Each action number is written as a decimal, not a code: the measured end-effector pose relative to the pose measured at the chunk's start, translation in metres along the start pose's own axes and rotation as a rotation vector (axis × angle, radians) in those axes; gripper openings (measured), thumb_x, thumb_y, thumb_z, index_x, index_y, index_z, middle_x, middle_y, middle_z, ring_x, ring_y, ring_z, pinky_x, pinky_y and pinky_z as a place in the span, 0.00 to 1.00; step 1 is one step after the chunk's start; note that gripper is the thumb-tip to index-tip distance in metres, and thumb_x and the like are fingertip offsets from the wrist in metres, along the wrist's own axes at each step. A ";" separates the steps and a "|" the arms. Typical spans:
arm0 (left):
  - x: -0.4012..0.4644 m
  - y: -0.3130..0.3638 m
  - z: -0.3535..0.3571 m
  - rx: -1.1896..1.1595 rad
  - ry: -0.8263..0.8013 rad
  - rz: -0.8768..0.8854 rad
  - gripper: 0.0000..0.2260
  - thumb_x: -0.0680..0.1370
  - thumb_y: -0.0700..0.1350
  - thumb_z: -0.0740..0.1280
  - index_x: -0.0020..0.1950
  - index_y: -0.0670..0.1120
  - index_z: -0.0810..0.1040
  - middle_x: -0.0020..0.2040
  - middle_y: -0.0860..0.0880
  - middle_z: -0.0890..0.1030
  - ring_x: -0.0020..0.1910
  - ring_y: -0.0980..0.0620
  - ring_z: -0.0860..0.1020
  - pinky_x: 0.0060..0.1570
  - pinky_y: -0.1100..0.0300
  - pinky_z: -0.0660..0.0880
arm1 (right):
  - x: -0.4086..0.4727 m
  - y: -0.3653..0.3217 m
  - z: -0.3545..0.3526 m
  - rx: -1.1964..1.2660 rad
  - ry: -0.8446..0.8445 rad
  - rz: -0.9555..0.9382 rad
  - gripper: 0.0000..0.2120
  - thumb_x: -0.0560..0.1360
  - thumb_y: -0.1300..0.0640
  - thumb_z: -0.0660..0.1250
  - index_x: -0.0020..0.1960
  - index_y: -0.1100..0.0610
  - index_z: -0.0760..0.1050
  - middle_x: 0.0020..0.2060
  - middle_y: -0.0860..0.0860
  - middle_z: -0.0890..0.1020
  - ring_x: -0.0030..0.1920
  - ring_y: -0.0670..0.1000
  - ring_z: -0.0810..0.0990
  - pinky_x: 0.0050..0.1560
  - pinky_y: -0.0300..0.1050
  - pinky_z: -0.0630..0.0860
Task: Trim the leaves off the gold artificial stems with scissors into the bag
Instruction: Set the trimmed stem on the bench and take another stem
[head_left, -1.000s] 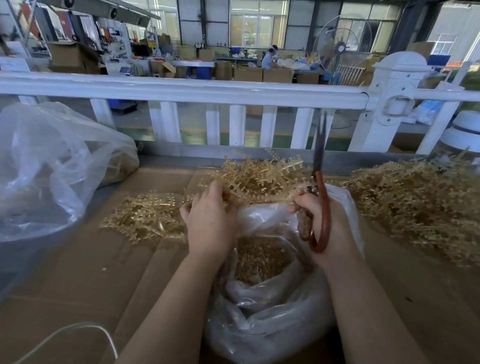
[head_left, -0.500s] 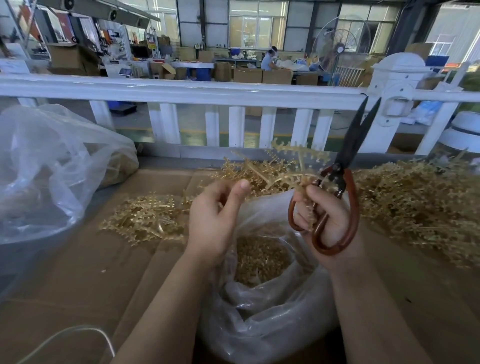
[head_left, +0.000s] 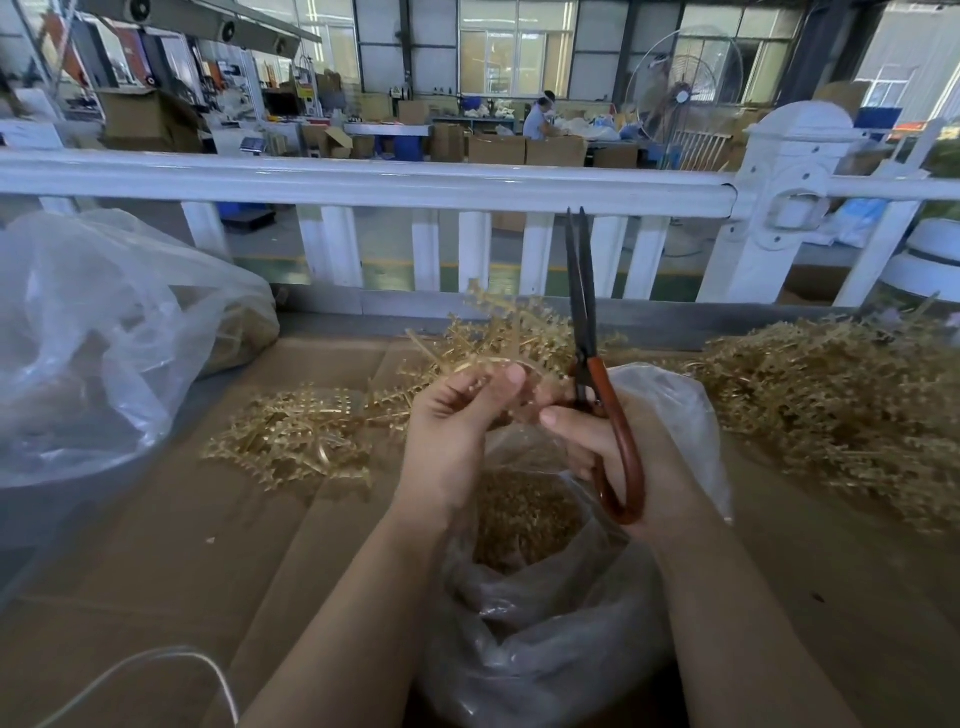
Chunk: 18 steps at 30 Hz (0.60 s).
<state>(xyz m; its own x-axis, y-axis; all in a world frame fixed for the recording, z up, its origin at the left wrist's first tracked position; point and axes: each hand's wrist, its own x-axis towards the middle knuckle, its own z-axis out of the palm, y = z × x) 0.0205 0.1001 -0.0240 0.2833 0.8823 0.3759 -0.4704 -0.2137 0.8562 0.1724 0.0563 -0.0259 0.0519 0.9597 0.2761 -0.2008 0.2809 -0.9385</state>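
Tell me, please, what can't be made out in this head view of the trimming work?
- Left hand: blur and its own curled fingers hide exactly how it holds the gold stem.
- Scissors: the right hand covers part of the handles.
- Open bag: its base is cut off by the bottom edge.
- Large clear bag: cloudy plastic blurs its contents; the left edge crops it.

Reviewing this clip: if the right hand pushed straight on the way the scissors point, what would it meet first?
Probably the white railing. The right hand holds the scissors with blades nearly closed, pointing up and away, tips overlapping the railing's balusters in the picture. Depth is unclear; the gold stem lies just left of that line.
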 end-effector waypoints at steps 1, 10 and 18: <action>0.001 0.001 -0.001 -0.026 0.033 -0.009 0.05 0.75 0.44 0.71 0.42 0.44 0.84 0.40 0.44 0.84 0.41 0.47 0.82 0.45 0.55 0.78 | 0.000 0.000 -0.001 -0.005 0.011 0.010 0.05 0.76 0.70 0.66 0.52 0.66 0.77 0.34 0.49 0.85 0.25 0.41 0.76 0.28 0.31 0.71; 0.005 0.006 -0.010 -0.169 0.070 -0.084 0.08 0.71 0.38 0.66 0.33 0.47 0.78 0.39 0.39 0.84 0.32 0.46 0.82 0.35 0.59 0.79 | 0.004 -0.001 -0.007 0.081 0.190 -0.007 0.21 0.72 0.51 0.74 0.56 0.67 0.78 0.47 0.59 0.85 0.24 0.45 0.65 0.24 0.36 0.62; 0.003 0.004 -0.011 0.006 -0.048 -0.211 0.04 0.72 0.43 0.67 0.37 0.48 0.78 0.41 0.41 0.85 0.27 0.49 0.79 0.30 0.60 0.75 | 0.001 -0.002 0.002 -0.057 0.182 0.091 0.13 0.69 0.51 0.74 0.48 0.59 0.80 0.24 0.47 0.71 0.22 0.45 0.65 0.23 0.36 0.61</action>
<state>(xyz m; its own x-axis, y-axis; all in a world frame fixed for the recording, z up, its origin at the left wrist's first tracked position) 0.0102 0.1070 -0.0234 0.4146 0.8868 0.2042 -0.3913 -0.0288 0.9198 0.1713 0.0566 -0.0237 0.2126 0.9652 0.1521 -0.1576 0.1875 -0.9695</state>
